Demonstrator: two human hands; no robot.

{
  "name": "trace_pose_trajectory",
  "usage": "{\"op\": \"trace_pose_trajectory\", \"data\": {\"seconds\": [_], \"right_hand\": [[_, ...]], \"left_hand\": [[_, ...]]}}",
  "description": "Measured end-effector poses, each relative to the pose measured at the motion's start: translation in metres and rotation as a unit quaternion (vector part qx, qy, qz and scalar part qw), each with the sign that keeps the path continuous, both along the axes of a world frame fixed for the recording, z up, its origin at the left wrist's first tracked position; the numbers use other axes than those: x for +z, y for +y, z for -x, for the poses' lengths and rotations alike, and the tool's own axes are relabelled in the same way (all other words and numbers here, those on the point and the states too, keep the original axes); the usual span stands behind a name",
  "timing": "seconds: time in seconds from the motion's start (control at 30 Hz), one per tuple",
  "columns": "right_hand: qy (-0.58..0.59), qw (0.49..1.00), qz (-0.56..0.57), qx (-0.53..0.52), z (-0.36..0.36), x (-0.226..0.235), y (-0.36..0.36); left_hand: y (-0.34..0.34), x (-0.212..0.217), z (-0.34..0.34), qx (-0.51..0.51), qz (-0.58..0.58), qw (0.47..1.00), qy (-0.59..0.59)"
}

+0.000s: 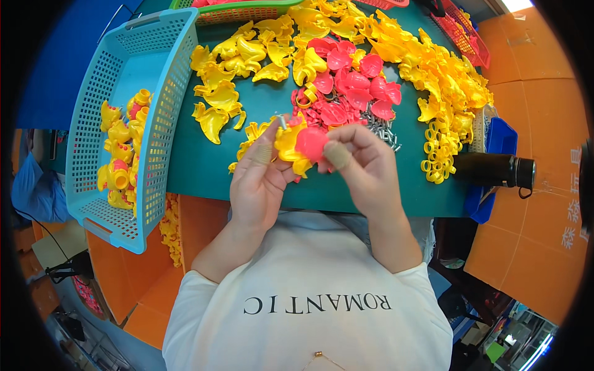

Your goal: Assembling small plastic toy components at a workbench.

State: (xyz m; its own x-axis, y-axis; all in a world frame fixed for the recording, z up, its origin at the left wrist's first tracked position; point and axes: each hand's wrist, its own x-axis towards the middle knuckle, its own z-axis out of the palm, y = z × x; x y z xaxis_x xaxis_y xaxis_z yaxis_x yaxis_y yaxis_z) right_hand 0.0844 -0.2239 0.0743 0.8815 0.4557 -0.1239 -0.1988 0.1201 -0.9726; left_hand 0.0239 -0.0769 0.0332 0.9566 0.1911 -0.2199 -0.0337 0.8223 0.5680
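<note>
Item: 1 yellow piece (286, 144), plastic, held up above the near part of the green desk (207, 170), in front of the shirt. The left hand (255, 188) has it; I see those fingers closed around its left side, wrap on the thumb.

Item: 1 pink shell (312, 144), rounded, set against the yellow piece. The right hand (371, 166) pinches its right edge between thumb and fingers; this thumb is wrapped too.

Item: 1 silver pin (282, 122), at the left fingertips; I cannot tell whether it is gripped.

Lot, desk centre: pink shells (357, 80), heaped beyond the hands, with small metal parts (385, 128) at the heap's right side.

Lot, desk left: loose yellow shells (221, 96). Lot, desk right: a long yellow pile (448, 86), with yellow rings (438, 148) at its near end.

Container: 1 light-blue basket (142, 65), left, holding yellow-and-pink figures (120, 151).

Containers, far side: 1 green basket (241, 13) and, at right, 1 red basket (484, 54).

Right edge: 1 black bottle (492, 170), beside a blue bin (501, 137).
</note>
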Motion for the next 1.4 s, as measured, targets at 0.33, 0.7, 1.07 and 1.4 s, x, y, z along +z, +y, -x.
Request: {"op": "trace_pose_trajectory", "data": {"seconds": [0.33,0.7,1.07,1.4], "right_hand": [[-0.031,0.997,0.016,-0.069,0.019,-0.003,-0.005],[-0.312,0.942,0.125,-0.018,0.026,-0.017,-0.016],[-0.366,0.906,0.206,-0.040,0.053,-0.025,-0.014],[-0.226,0.954,0.195,-0.041,-0.001,-0.040,-0.009]], "left_hand": [[-0.007,-0.004,-0.001,-0.097,-0.006,0.995,-0.009],[-0.012,-0.002,0.004,-0.146,0.041,0.987,0.052],[-0.013,0.007,0.022,-0.172,-0.013,0.984,0.035],[0.038,-0.016,0.058,-0.002,-0.092,0.995,0.040]]}}
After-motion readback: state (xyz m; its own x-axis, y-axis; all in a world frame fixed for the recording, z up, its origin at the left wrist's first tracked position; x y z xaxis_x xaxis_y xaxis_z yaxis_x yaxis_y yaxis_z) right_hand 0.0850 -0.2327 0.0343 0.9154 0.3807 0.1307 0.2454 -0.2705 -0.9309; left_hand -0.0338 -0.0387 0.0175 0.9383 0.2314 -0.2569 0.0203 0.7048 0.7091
